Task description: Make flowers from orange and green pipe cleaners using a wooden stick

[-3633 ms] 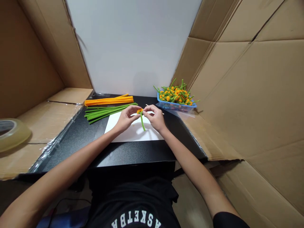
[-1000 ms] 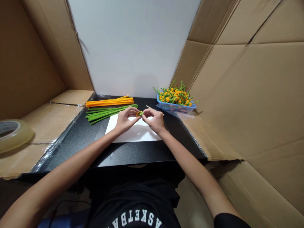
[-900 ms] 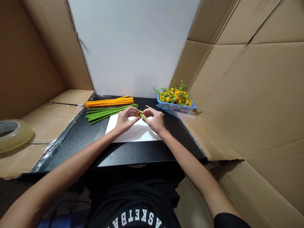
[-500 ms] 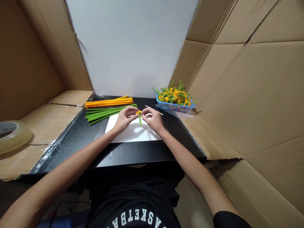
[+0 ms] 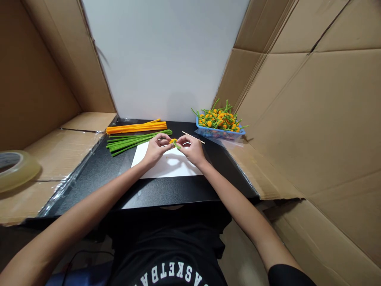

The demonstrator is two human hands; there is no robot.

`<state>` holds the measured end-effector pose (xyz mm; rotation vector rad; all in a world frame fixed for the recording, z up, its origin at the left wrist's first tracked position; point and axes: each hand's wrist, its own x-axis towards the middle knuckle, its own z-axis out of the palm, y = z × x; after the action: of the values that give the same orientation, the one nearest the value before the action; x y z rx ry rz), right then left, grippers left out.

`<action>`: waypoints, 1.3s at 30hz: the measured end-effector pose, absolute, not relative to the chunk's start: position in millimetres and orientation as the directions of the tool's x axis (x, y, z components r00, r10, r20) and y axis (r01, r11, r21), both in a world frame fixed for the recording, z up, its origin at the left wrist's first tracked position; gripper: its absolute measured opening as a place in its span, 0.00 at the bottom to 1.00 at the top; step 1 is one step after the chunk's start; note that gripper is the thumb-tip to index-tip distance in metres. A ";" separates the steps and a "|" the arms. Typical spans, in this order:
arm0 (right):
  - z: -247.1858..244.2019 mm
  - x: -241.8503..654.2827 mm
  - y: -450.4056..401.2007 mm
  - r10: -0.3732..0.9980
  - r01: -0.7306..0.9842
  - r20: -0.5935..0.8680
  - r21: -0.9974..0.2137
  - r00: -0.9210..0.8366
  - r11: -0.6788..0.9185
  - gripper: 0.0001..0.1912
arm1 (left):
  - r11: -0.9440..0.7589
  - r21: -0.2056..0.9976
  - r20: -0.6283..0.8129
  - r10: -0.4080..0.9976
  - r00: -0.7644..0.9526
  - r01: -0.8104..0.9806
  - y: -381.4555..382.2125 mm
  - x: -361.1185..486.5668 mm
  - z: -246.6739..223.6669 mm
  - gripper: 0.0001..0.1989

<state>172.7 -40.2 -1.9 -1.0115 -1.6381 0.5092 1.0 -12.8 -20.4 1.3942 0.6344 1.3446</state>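
Between my two hands, above a white sheet of paper (image 5: 166, 169), is a small pipe-cleaner flower (image 5: 173, 141) with an orange head and a short green stem. My left hand (image 5: 156, 150) pinches it from the left, thumb and fingertips closed at the orange head. From the other side my right hand (image 5: 191, 149) is closed on it at the green stem, which points down and right toward that thumb. The fingertips hide part of the flower. A thin wooden stick (image 5: 193, 137) lies just behind my right hand, partly covered by it.
Orange pipe cleaners (image 5: 136, 128) and green pipe cleaners (image 5: 127, 143) lie in bundles at the left of the black table (image 5: 139, 194). A blue basket (image 5: 220, 133) full of orange and green flowers stands back right. A tape roll (image 5: 20, 171) sits far left; cardboard walls flank the table.
The green stem, which hung straight down, is now tilted toward my right hand. The flower has turned slightly between my fingers; both hands stay in nearly the same place.
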 end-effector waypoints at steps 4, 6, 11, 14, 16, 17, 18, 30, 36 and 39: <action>-3.5 172.1 -39.6 0.808 0.358 0.587 -0.745 -0.051 0.564 0.03 | -0.266 0.921 0.332 0.919 0.214 -0.285 -15.5 2.5 -18.6 0.22; -4.2 171.3 -39.3 0.795 0.374 0.604 -0.726 -0.055 0.577 0.02 | -0.239 0.920 0.306 0.933 0.189 -0.311 -16.7 5.2 -18.7 0.22; -6.7 168.3 -39.8 0.739 0.486 0.673 -0.634 -0.037 0.601 0.01 | -0.120 0.879 0.178 0.980 0.086 -0.461 -17.9 14.0 -21.3 0.22; -10.4 167.2 -40.0 0.718 0.562 0.694 -0.573 -0.055 0.596 0.01 | -0.056 0.843 0.088 0.996 0.034 -0.535 -17.7 16.2 -21.9 0.21; -13.2 167.1 -39.4 0.722 0.594 0.689 -0.556 -0.062 0.581 0.01 | -0.016 0.820 0.047 0.998 0.038 -0.572 -18.3 16.8 -21.5 0.21; -14.4 167.1 -39.0 0.724 0.605 0.687 -0.553 -0.059 0.573 0.00 | 0.002 0.810 0.032 0.998 0.047 -0.587 -18.9 17.1 -21.2 0.20; -15.4 167.2 -38.7 0.725 0.613 0.686 -0.551 -0.053 0.566 0.01 | 0.017 0.801 0.023 0.998 0.059 -0.599 -19.6 17.6 -20.9 0.20; -7.7 168.4 -43.3 0.748 0.670 0.663 -0.543 -0.027 0.505 0.03 | 0.069 0.857 0.010 0.989 0.149 -0.510 -19.0 16.0 -24.1 0.20; -7.3 169.8 -42.4 0.738 0.676 0.673 -0.525 -0.042 0.517 0.04 | 0.048 0.877 0.036 0.986 0.165 -0.478 -20.7 15.5 -24.0 0.20; -7.6 170.2 -42.3 0.725 0.681 0.685 -0.501 -0.064 0.534 0.06 | 0.050 0.877 0.035 0.985 0.168 -0.478 -22.1 16.3 -23.2 0.20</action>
<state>170.2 -42.3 -7.6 -1.1742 -1.7749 0.0551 16.3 -22.1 -23.2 0.9073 0.7204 1.2751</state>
